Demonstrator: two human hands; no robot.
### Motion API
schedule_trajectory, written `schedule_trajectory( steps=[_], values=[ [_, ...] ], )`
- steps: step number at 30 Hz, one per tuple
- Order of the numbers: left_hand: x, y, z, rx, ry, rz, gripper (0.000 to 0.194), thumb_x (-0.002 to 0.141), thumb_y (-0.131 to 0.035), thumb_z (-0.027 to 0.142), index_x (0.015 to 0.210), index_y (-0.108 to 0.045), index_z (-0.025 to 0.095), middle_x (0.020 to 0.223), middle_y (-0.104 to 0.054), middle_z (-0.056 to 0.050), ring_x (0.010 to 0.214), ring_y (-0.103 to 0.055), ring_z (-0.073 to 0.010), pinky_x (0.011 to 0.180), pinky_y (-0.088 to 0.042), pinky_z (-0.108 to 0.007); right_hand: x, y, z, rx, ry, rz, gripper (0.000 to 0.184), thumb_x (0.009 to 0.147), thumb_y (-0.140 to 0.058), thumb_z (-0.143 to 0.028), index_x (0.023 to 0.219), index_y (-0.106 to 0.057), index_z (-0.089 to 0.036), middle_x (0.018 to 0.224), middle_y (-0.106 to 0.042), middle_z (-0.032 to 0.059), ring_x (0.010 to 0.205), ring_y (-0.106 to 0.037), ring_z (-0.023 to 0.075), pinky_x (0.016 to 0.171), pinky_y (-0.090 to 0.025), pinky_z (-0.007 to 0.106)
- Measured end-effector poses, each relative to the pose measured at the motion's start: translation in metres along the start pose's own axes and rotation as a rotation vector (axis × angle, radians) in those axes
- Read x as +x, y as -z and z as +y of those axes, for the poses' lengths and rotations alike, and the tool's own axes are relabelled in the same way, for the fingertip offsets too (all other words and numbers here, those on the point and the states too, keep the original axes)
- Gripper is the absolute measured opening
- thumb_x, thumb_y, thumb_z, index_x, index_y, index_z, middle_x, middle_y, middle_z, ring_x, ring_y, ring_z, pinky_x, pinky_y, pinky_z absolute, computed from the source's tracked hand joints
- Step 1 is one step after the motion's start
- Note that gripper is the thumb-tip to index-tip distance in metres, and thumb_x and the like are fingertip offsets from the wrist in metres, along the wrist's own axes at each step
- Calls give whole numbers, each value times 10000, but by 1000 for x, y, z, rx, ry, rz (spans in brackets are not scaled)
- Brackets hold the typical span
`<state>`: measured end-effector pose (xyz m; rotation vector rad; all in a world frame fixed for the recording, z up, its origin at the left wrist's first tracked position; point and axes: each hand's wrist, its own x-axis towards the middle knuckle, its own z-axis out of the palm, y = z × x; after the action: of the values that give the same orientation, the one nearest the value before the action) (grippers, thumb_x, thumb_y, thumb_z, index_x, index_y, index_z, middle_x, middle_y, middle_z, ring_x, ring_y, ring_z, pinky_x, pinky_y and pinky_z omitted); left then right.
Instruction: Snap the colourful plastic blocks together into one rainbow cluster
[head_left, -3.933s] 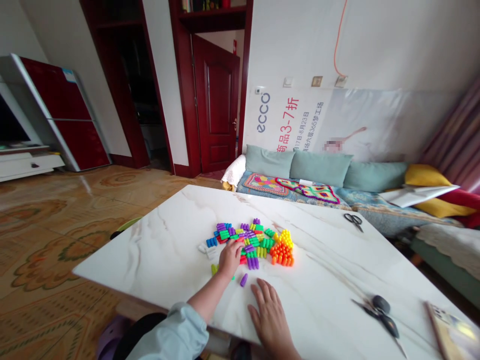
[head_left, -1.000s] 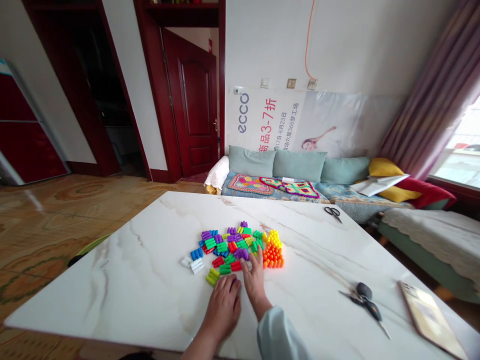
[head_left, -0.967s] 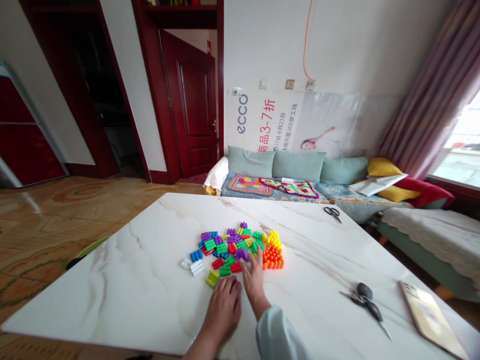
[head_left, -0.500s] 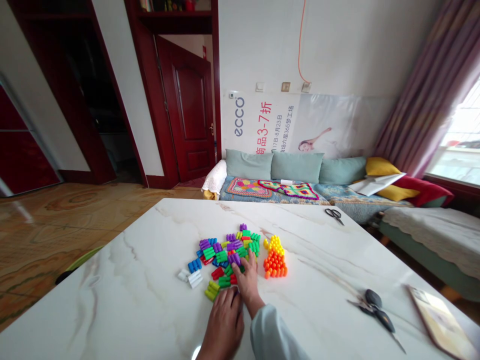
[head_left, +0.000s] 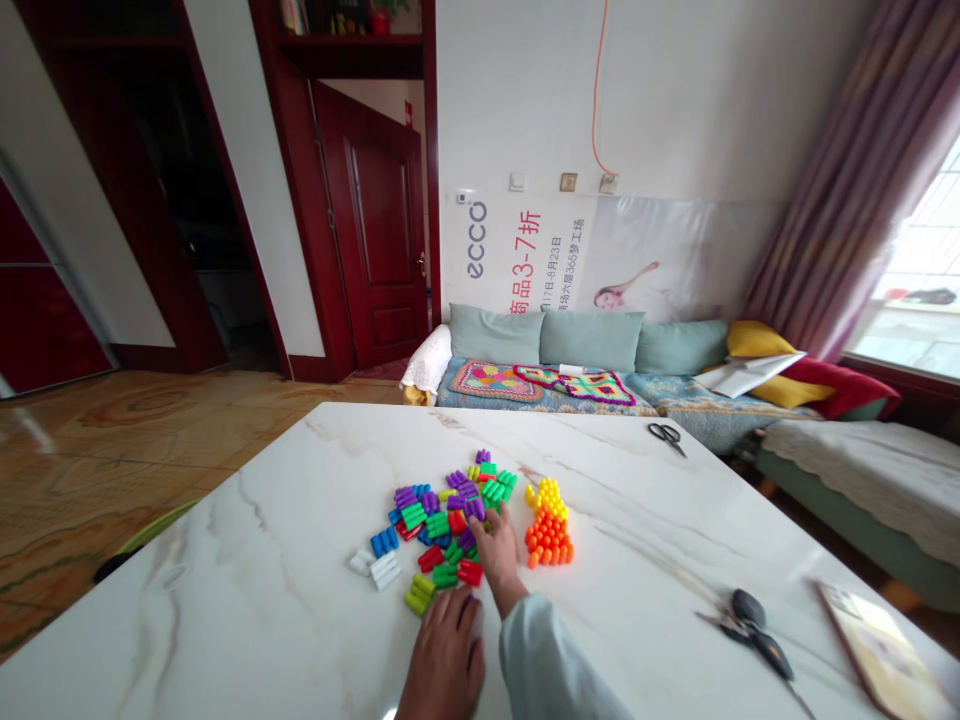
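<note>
A loose pile of small ribbed plastic toy blocks [head_left: 437, 524] in purple, green, blue, red, lime and white lies mid-table. My right hand [head_left: 496, 548], in a light blue sleeve, reaches over the pile's right side. Its thumb and fingers are apart and touch purple and green blocks; its fingertips partly hide them. Nearer to me, my left hand [head_left: 442, 650] is curled with its back up, fingers together, beside lime blocks [head_left: 420, 594]. A bit of a purple block [head_left: 471, 598] shows at its fingertips. Yellow and orange blocks [head_left: 549, 525] form a separate group right of my right hand.
Black-handled scissors [head_left: 666, 434] lie near the far table edge. A black-handled tool with open blades [head_left: 754, 630] and a phone-like slab [head_left: 881, 645] lie to the right. Beyond the white marble-patterned table [head_left: 262, 580] stands a sofa [head_left: 585, 345].
My right hand has drawn slightly back, uncovering a purple block near its thumb. My left hand has shifted slightly toward me, and a bit of purple now shows at its fingertips. The view has tilted slightly.
</note>
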<state>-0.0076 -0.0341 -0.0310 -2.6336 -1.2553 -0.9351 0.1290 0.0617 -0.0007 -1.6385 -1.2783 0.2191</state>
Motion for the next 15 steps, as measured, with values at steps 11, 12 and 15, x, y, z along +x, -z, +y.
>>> schedule_trajectory(
  steps=[11, 12, 15],
  values=[
    [5, 12, 7, -14, 22, -45, 371, 806, -504, 178, 1168, -561, 231, 1234, -589, -70, 1148, -524, -263, 1026, -418, -441, 11, 109, 2, 156, -103, -234, 198, 743, -572, -358, 761, -626, -168, 662, -682, 39, 600, -619, 177, 558, -437, 250],
    [6, 13, 7, -17, 22, -51, 369, 808, -502, 178, 1169, -559, 232, 1232, -588, -68, 1146, -523, -259, 1028, -414, -438, 16, 123, 8, 108, -101, -220, 194, 731, -578, -349, 766, -635, -167, 648, -677, 35, 587, -610, 174, 550, -425, 248],
    [6, 14, 8, -15, 24, -60, 364, 813, -500, 179, 1170, -552, 232, 1229, -585, -62, 1141, -519, -251, 1029, -407, -431, 34, 157, 31, -64, -35, -141, 207, 720, -571, -345, 774, -654, -163, 653, -669, 37, 605, -598, 170, 568, -410, 246]
  ],
)
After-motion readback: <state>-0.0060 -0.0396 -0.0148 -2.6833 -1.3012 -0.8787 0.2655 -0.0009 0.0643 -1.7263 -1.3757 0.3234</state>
